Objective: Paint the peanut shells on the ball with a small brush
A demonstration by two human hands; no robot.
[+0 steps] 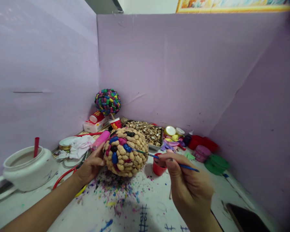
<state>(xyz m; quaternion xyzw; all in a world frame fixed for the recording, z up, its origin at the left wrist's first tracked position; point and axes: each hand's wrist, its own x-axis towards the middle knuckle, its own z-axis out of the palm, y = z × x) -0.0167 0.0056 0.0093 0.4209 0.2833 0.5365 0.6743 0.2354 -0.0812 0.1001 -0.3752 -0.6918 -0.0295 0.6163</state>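
A ball covered in peanuts (132, 154) is at the middle of the table, with several of its shells painted blue, black and magenta and the others bare tan. My left hand (91, 164) grips its left side; the fingertips are partly hidden behind the ball. Between the thumb and fingers of my right hand (189, 183) is a thin blue paintbrush (188, 168), its tip touching a blue peanut on the ball's front. Just behind that hand stands a small red cup (157, 167) with dark contents.
A finished-looking multicoloured ball (108, 101) stands at the back left. Behind the peanut ball lies a tray of shells (147, 130). A white pot (30, 170) sits at left, balloons (174, 143) and a green container (216, 163) at right, a dark phone-like slab (246, 219) at front right.
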